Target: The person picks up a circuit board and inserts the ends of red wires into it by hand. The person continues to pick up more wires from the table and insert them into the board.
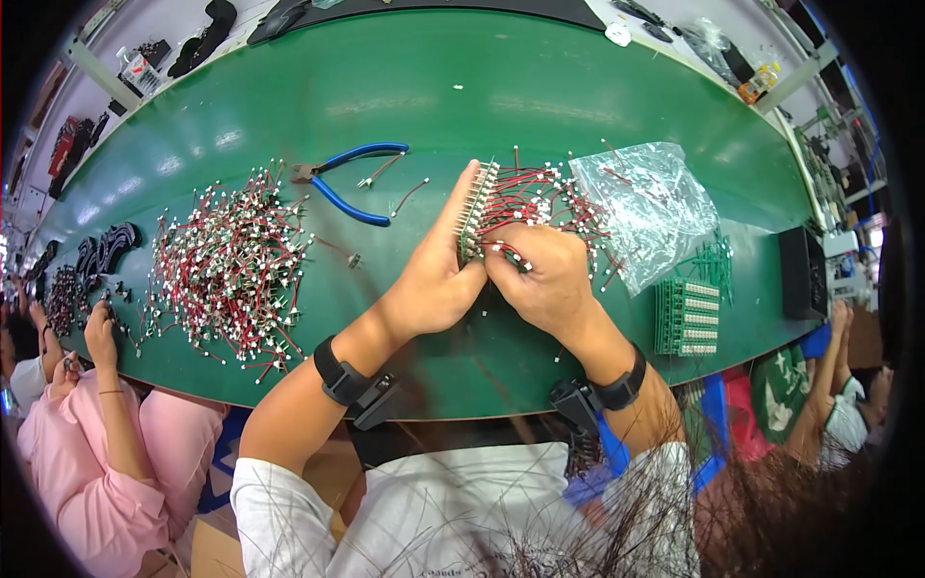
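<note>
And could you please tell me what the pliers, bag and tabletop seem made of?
Pliers: grips probably plastic or rubber, being evenly blue and smooth; the grey head looks like metal. Bag: thin, glossy plastic film, seen from its see-through wrinkles and bright glints. Tabletop: smooth, semi-gloss green, with blurred light reflections; perhaps laminate or a mat.

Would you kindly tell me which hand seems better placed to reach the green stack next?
Probably the right hand: it is nearer the green stack, off to the right, while the left hand holds the board. The right would first have to leave the board's near end.
</note>
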